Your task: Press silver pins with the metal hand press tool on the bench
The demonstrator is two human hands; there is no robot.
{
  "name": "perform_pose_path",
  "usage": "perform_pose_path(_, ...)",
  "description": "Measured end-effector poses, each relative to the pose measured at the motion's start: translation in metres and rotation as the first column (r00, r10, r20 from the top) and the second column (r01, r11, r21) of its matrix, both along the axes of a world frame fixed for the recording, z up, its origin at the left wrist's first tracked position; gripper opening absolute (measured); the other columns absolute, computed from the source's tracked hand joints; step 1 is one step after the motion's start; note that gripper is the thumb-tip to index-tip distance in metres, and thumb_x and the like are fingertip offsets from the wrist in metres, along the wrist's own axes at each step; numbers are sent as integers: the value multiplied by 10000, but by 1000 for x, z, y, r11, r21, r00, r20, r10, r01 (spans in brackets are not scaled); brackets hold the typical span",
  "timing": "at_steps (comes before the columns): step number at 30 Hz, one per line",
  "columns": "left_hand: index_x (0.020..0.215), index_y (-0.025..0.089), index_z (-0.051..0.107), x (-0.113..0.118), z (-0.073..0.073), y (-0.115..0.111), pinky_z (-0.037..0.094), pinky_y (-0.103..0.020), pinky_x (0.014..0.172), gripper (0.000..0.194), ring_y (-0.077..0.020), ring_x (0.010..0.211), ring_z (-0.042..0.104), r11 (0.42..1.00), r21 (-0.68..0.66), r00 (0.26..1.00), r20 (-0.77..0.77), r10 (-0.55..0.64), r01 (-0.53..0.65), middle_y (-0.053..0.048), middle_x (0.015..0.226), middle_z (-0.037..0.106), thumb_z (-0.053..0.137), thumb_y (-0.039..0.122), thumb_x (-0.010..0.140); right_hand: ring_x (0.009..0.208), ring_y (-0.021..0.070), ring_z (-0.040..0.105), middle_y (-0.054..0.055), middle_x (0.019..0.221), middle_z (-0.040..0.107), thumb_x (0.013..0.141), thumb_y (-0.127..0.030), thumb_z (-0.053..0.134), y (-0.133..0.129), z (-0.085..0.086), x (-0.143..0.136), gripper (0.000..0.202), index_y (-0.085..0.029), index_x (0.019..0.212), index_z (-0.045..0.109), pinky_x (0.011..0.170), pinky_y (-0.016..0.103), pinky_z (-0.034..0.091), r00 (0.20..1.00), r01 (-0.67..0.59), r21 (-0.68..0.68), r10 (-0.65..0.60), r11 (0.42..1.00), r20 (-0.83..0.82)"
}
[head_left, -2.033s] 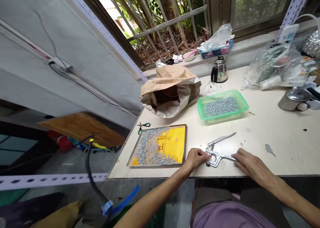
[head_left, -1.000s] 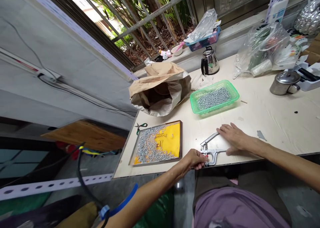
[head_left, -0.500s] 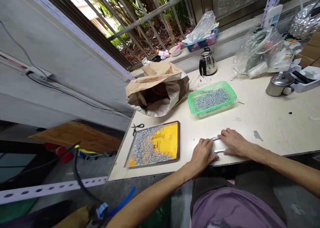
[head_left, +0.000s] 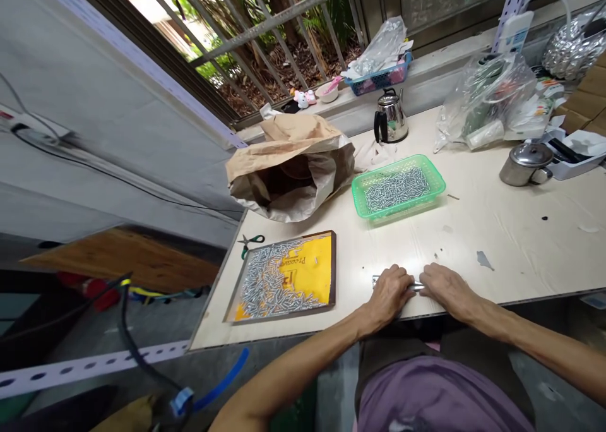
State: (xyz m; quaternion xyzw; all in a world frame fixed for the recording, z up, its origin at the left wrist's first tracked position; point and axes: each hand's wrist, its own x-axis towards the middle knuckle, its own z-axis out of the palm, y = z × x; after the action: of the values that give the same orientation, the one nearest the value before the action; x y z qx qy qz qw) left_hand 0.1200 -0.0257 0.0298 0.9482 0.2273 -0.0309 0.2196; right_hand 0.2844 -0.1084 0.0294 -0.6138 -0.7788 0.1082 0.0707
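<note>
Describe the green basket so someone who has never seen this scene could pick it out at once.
Find the pale table and look past the left hand and right hand near its edge. In front of the steel kettle sits the green basket of small metal pieces. The nearby tray holds similar pieces over yellow; bright green walls set the basket apart.

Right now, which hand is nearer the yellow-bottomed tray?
Left. The left hand is to the right of the yellow-bottomed tray, apart from it; the right hand is farther along the same side, beyond the left.
</note>
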Motion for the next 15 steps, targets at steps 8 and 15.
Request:
perform_pose_path(8, 1199, 165, 488, -2, -10, -9, 435, -454, 969, 333, -274, 1205, 477, 988, 108, 971, 225, 81, -107, -148, 1270, 534, 519, 271, 885, 962, 288, 519, 139, 1060, 584, 656, -380, 771, 15, 18, 15, 566, -137, 1121, 559, 776, 376, 426, 997, 72, -17, -72, 997, 17)
perform_pose_path(15, 1301, 124, 411, -9, -27, -53, 364, -491, 1069, 412, -282, 1309, 400, 988, 147, 942, 335, 1, -53, -163, 1327, 513, 450, 278, 921, 918, 223, 530, 107, 981, 608, 896, -222, 484, 49, 23, 37, 178, -162, 950, 642, 764, 325, 378, 996, 85, -69, -84, 994, 17)
